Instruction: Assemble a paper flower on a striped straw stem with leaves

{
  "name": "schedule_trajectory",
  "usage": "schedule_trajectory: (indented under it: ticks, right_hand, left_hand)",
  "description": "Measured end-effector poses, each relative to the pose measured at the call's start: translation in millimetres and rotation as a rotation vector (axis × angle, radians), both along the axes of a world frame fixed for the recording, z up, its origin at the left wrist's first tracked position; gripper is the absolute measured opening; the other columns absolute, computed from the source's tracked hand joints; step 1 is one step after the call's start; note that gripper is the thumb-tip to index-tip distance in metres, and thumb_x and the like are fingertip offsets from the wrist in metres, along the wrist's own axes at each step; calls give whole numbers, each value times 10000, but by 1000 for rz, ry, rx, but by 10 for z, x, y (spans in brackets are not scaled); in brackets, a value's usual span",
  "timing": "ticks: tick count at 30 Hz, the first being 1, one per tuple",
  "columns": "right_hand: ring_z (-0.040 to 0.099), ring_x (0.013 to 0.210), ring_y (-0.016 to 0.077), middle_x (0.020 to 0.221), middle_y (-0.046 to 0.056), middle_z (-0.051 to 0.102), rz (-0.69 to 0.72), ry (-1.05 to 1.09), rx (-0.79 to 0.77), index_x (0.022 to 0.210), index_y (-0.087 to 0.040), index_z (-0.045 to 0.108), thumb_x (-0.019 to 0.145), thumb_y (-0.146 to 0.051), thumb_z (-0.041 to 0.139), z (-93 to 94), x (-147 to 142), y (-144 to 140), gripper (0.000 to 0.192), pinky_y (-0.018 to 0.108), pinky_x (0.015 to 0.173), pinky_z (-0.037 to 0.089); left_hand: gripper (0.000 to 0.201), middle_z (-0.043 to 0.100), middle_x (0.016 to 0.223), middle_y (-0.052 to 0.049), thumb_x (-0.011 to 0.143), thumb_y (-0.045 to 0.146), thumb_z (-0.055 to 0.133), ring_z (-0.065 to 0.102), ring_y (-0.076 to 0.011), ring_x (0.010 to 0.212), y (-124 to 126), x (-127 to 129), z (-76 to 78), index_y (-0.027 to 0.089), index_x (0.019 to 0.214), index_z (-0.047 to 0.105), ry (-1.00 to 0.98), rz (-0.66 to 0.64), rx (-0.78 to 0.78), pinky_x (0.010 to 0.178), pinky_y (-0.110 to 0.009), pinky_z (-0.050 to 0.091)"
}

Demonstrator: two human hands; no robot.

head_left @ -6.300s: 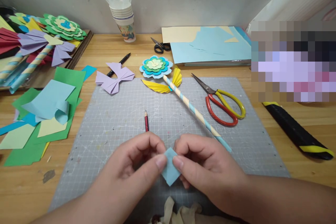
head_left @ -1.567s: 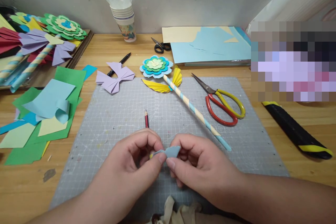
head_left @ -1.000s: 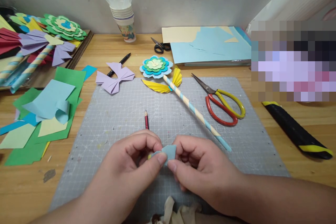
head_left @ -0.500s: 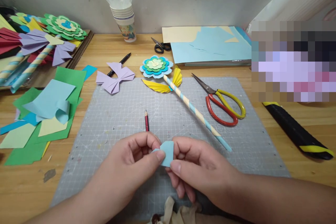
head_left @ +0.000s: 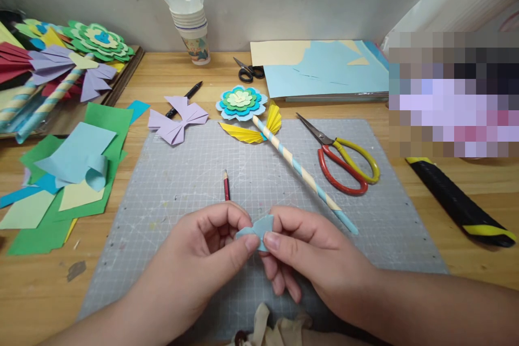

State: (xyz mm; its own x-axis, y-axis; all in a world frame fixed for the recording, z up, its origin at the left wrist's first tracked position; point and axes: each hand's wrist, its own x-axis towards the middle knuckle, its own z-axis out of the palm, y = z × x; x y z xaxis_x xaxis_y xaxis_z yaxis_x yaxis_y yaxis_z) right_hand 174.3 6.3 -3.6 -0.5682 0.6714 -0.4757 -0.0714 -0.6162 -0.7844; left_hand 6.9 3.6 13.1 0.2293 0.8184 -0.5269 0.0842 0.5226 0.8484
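Note:
Between my two hands is a small light blue piece of paper (head_left: pixel 264 225), bent and partly hidden by my fingers. My left hand (head_left: pixel 217 246) pinches its left side with thumb and forefinger. On the right edge, my right hand (head_left: pixel 312 251) grips it the same way, its lower fingers curled loosely below. Both hands are above the grey cutting mat (head_left: pixel 162 259). Just beyond them lies a dark red pencil (head_left: pixel 226 186). A blue and cream striped paper stick (head_left: pixel 298 166) with a layered paper flower (head_left: pixel 241 102) and yellow pleated paper leaves (head_left: pixel 247 134) rests farther back.
Red-and-yellow-handled scissors (head_left: pixel 343 159) lie on the mat's right. A purple folded paper bow (head_left: pixel 178 120) overlaps its far left corner. Paper scraps (head_left: pixel 77 151) spread at left. A paper cup stack (head_left: pixel 193 35) holds clear sticks. A black-and-yellow tool (head_left: pixel 458 203) lies at right.
The blue paper has gone from lying nearly flat to being bent and tilted between my fingers. My right hand has shifted slightly, its thumb now closer to my left thumb.

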Motion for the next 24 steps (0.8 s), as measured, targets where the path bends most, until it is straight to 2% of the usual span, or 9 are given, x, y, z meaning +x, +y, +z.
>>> schedule_trajectory:
  ticks: [6,11,16,19,24]
  right_hand:
    - [467,518,73,598,-36,492,49,-103,116,657,-195,444,836,-381,549,39,23,-6,279,185,445,341]
    - [453,527,95,567,-41,442,88,-233,247,630,-199,431,811,-305,524,51,6,-9,230,230,492,347]
    - [428,509,85,559,-47,429,96,-248,221,612,-202,408,786,-271,543,47,-15,-27,231,219,476,334]
    - [429,503,85,559,-46,434,101,-255,200,620,-202,410,779,-272,537,44,-12,-35,214,223,478,336]
    - [456,513,93,578,-32,459,104,-259,234,612,-198,412,770,-280,525,40,2,-37,211,226,476,336]
  left_hand:
    - [154,557,690,6,714,308,629,511,-162,677,0,16,22,204,668,524,100,-26,72,626,-286,386]
    - [96,546,717,16,753,248,591,511,-158,726,-38,12,15,214,700,519,55,-49,91,652,-277,394]
    - [122,555,748,3,787,253,591,537,-164,751,-52,-5,29,205,684,547,93,-85,154,657,-278,406]
    - [185,545,717,11,788,254,607,540,-142,709,-31,-7,37,196,629,533,32,-83,152,637,-257,414]
    - [117,537,740,15,782,229,584,531,-146,727,-17,5,20,204,682,530,34,-73,132,649,-265,414]
